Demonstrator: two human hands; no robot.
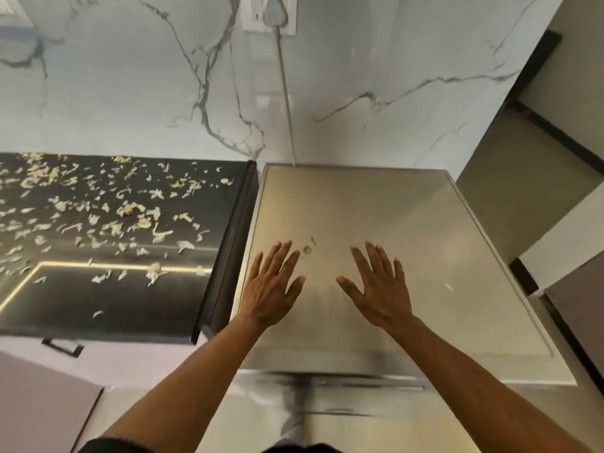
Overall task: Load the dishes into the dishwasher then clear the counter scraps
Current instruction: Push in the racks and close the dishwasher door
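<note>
While both hands [323, 289] lie flat, fingers spread, on dishwasher top [408, 223], scraps [108, 210] litter counter [81, 299] at left.

A dark surface [108, 295] on the left carries pale scraps [137, 212] scattered across it. On the right, a steel top [408, 223] bears two flat hands and small crumbs [307, 249].

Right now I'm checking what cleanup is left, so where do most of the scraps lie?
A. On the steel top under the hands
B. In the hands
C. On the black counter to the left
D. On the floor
C: pale scraps litter the black counter, while the steel top shows only a small smudge near the left hand.
</note>
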